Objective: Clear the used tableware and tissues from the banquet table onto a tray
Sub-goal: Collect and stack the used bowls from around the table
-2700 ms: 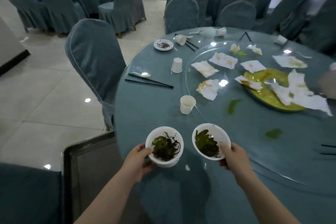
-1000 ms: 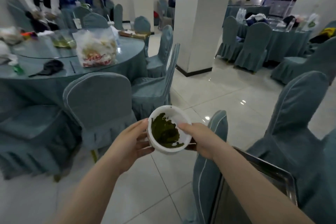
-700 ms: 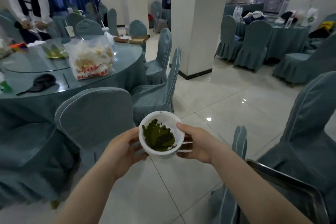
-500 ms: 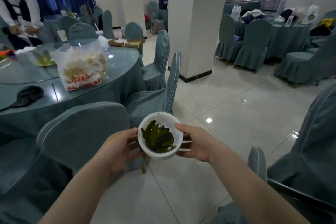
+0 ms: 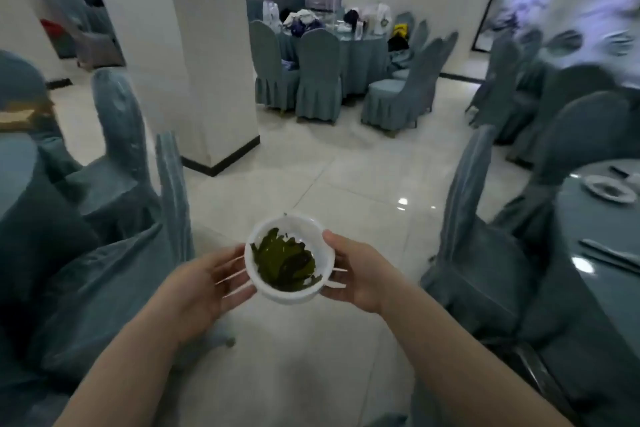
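As the person swings round, the counter (image 5: 575,229) edges back into sight at right; the bowl (image 5: 289,258) of greens (not yet set down) hangs over the floor (image 5: 346,184), right hand (image 5: 356,274) gripping it, left hand (image 5: 204,282) steadying it with straight fingers.

The bowl (image 5: 295,293) sits between both hands above the floor (image 5: 311,177). The left hand (image 5: 204,282) touches its left wall and the right hand (image 5: 360,270) grips its right rim. Leaves (image 5: 282,258) lie in the bowl. A pillar (image 5: 194,45) stands behind at left. A counter (image 5: 588,260) carrying a plate (image 5: 611,191) lies at right.
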`<state>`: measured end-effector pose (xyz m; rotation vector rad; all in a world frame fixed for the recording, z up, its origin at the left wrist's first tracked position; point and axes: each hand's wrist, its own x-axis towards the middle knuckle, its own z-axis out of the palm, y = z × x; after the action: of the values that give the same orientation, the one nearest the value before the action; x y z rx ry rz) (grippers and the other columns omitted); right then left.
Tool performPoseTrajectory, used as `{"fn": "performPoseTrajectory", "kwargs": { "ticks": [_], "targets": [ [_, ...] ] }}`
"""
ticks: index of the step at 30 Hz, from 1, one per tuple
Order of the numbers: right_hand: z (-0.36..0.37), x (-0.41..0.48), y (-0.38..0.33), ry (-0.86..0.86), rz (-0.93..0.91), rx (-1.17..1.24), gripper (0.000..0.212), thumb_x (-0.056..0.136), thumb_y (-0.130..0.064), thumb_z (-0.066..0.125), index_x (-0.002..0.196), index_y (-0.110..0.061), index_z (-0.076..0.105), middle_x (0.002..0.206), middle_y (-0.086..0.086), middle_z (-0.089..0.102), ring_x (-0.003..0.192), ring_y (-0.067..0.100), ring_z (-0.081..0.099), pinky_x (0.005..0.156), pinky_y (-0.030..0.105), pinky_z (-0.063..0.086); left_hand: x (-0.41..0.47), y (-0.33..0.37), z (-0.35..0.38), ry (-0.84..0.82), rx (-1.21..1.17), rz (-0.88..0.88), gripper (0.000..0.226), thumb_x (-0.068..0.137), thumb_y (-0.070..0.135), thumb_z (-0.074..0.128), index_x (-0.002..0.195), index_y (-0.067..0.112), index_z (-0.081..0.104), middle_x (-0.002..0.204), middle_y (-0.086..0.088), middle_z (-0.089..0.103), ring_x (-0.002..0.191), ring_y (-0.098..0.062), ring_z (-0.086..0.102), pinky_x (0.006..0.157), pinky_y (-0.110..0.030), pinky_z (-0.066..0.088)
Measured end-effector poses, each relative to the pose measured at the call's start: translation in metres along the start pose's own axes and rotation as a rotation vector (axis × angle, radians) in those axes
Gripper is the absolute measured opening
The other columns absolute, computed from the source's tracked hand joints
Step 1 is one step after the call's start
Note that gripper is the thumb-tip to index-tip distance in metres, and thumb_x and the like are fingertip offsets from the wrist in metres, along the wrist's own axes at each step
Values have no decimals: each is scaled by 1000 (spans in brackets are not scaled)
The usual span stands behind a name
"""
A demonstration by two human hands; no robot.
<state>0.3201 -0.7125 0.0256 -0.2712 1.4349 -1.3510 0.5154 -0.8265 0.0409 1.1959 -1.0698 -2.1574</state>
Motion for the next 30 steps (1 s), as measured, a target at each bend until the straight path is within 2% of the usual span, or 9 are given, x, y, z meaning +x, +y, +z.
{"fn": "performPoseTrajectory", "kwargs": {
  "ticks": [6,10,15,18,21,23,25,30],
  "targets": [
    [-56,46,-64,293,-115,202,26,86,-35,68,98,-12,71,86,8,72,88,27,67,72,38,58,126,56,87,-315,133,-51,19,91,12,54,101,6,70,90,-12,73,79,-24,71,61,-37,60],
    [-108,54,-90,467,-206,392,28,79,-33,73,96,-11,72,78,6,74,85,27,67,72,38,56,185,69,173,-498,290,-70,22,91,7,52,101,8,72,93,-10,75,79,-22,73,60,-33,58],
    [-182,60,-117,648,-322,505,38,72,-36,73,98,-9,75,86,9,71,78,25,67,66,35,56,241,64,288,-720,432,-122,22,93,9,52,102,10,72,96,-8,75,85,-22,71,67,-35,58],
    [-226,68,-132,724,-371,569,32,74,-35,72,93,-10,77,84,10,72,77,26,67,64,36,56,271,58,350,-778,469,-146,20,93,9,54,101,8,72,98,-10,74,89,-26,70,67,-37,58],
    [-259,77,-140,801,-403,670,25,69,-32,74,83,-11,79,82,12,72,84,30,64,71,43,58,296,53,402,-855,503,-176,18,92,9,56,96,6,74,97,-11,74,90,-27,71,66,-36,58],
    [-278,81,-142,837,-409,760,24,70,-26,75,86,-9,79,85,14,72,89,32,63,72,46,58,309,48,432,-914,556,-195,19,91,10,58,86,8,77,94,-11,74,88,-26,71,68,-37,58],
    [-296,86,-144,876,-416,837,26,72,-23,76,92,-7,77,88,16,73,87,33,66,68,44,57,324,39,462,-939,605,-235,18,91,11,59,87,7,76,92,-12,74,87,-27,70,71,-38,59],
    [-336,104,-163,1043,-439,900,22,79,-23,74,92,-6,76,82,12,73,72,26,71,62,38,56,361,22,539,-1064,724,-306,15,93,12,59,96,5,72,84,-10,75,71,-21,73,56,-30,57]
  ]
}}
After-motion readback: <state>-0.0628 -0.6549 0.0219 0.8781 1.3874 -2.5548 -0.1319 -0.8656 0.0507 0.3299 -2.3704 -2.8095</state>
